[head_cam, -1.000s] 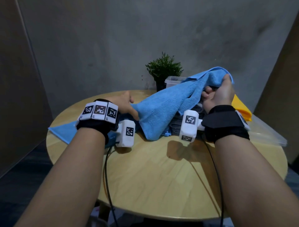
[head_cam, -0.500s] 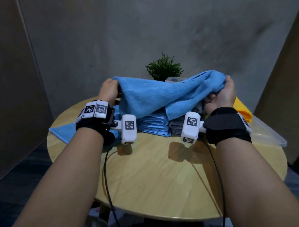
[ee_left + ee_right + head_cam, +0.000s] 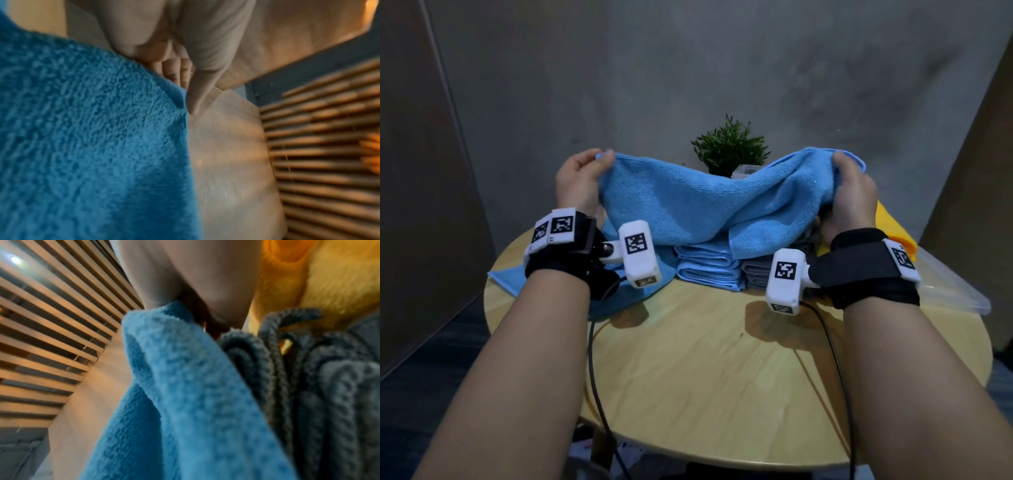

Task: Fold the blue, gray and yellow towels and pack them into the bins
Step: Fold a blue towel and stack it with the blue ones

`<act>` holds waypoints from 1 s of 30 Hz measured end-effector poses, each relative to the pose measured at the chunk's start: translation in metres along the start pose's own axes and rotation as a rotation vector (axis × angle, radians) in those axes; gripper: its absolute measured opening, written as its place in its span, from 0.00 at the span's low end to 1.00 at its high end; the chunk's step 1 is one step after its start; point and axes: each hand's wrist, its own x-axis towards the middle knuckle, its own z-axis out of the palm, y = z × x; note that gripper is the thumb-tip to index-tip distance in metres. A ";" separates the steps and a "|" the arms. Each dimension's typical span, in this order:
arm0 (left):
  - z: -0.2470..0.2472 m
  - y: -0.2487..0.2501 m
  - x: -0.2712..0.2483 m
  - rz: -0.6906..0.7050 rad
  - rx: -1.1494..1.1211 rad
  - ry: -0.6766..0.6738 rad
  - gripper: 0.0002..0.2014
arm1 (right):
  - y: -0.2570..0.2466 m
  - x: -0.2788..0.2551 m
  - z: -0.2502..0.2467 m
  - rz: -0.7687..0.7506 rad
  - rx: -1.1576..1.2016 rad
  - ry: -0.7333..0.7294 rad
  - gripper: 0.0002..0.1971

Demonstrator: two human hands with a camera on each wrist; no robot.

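Observation:
A blue towel (image 3: 709, 202) hangs stretched between my two hands above the round wooden table (image 3: 705, 377). My left hand (image 3: 582, 178) pinches its left corner and my right hand (image 3: 849, 192) grips its right end. The left wrist view shows the blue towel (image 3: 92, 146) filling the lower left, below my fingers (image 3: 176, 68). The right wrist view shows the blue towel (image 3: 185, 394) hanging from my hand. Under it on the table stand a folded blue stack (image 3: 709, 270) and a folded gray stack (image 3: 756, 270). A yellow towel (image 3: 893, 226) lies behind my right wrist.
A small potted plant (image 3: 729, 147) and a clear bin (image 3: 748, 169) stand at the back of the table. A clear plastic lid or bin (image 3: 955, 287) lies at the right edge. Another blue cloth (image 3: 517, 277) lies flat at the left. Cables trail from both wrists.
My left hand took the towel's left corner and lifted it up and leftward. The towel went from a bunched drape to a spread span between both hands. The folded stacks came into view.

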 end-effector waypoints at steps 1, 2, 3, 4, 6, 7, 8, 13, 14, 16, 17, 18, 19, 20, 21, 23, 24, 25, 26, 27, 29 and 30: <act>-0.001 0.000 0.001 0.079 0.079 0.018 0.09 | -0.001 0.001 -0.001 -0.026 0.032 0.009 0.10; -0.003 -0.001 0.004 0.158 0.145 0.047 0.11 | -0.002 0.002 -0.003 -0.038 0.076 0.015 0.12; -0.005 -0.001 0.005 0.217 0.190 0.073 0.13 | -0.004 0.003 -0.005 -0.035 0.112 0.020 0.14; -0.007 0.000 0.006 0.270 0.221 0.094 0.14 | -0.006 0.003 -0.007 -0.031 0.124 0.022 0.16; -0.008 0.003 0.007 0.353 0.226 0.124 0.14 | -0.009 0.001 -0.006 -0.055 0.126 0.025 0.18; -0.008 0.006 0.005 0.389 0.207 0.135 0.14 | -0.011 -0.001 -0.005 -0.077 0.150 0.014 0.17; -0.008 0.009 0.005 0.429 0.173 0.146 0.14 | -0.013 -0.004 -0.003 -0.107 0.195 -0.007 0.15; -0.013 0.027 0.006 0.549 0.044 0.232 0.10 | -0.029 -0.011 0.000 -0.183 0.307 -0.163 0.09; -0.014 0.029 0.007 0.562 0.044 0.249 0.09 | -0.029 -0.008 -0.002 -0.168 0.217 -0.149 0.09; -0.015 0.031 0.010 0.581 0.077 0.275 0.07 | -0.027 -0.003 -0.004 -0.159 -0.016 -0.094 0.10; -0.016 0.031 0.010 0.575 0.103 0.272 0.05 | -0.026 -0.001 -0.004 -0.146 -0.076 -0.065 0.09; -0.016 0.030 0.011 0.561 0.123 0.263 0.03 | -0.026 -0.001 -0.004 -0.129 -0.093 -0.037 0.12; -0.017 0.029 0.011 0.536 0.131 0.247 0.04 | -0.026 -0.001 -0.004 -0.113 -0.075 -0.021 0.13; -0.017 0.028 0.012 0.506 0.134 0.229 0.06 | -0.027 -0.002 -0.004 -0.104 -0.012 -0.037 0.13; -0.016 0.028 0.012 0.478 0.140 0.202 0.09 | -0.029 -0.003 -0.003 -0.100 0.081 -0.080 0.11; -0.012 0.031 0.007 0.432 0.151 0.142 0.16 | -0.034 -0.006 -0.002 -0.115 0.239 -0.219 0.15; -0.009 0.034 0.003 0.431 0.139 0.118 0.20 | -0.036 -0.007 -0.002 -0.147 0.266 -0.267 0.20; -0.006 0.037 0.000 0.450 0.115 0.116 0.23 | -0.039 -0.009 -0.002 -0.201 0.270 -0.296 0.28; -0.005 0.040 -0.002 0.484 0.088 0.133 0.24 | -0.041 -0.010 -0.003 -0.265 0.258 -0.303 0.34; -0.005 0.043 -0.002 0.518 0.072 0.163 0.22 | -0.042 -0.008 -0.003 -0.331 0.233 -0.297 0.35; -0.007 0.046 -0.002 0.580 0.080 0.223 0.18 | -0.042 -0.006 -0.004 -0.440 0.151 -0.222 0.28; -0.009 0.047 -0.002 0.602 0.081 0.248 0.16 | -0.041 -0.004 -0.003 -0.474 0.114 -0.173 0.24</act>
